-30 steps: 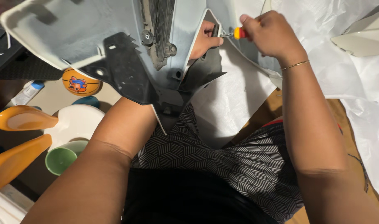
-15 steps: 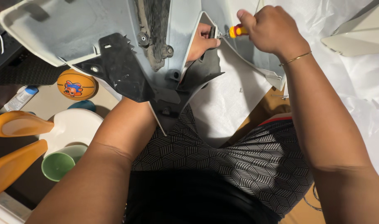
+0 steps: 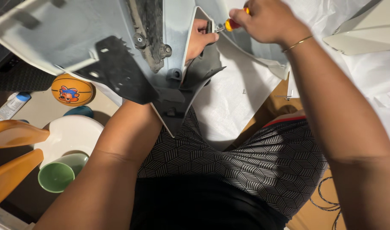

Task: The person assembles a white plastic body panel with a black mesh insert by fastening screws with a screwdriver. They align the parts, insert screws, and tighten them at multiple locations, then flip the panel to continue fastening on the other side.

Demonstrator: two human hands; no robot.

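Red-yellow screwdriver (image 3: 230,24), gripped by right hand (image 3: 265,19), points left toward panel-gripping left hand (image 3: 199,36).

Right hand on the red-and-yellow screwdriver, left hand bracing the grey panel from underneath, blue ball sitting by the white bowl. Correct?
Not quite: the ball is orange, not blue, as the head view shows. The rest stands: the right hand grips the red-and-yellow screwdriver, the left hand braces the grey panel from underneath, and the ball lies by the white bowl.
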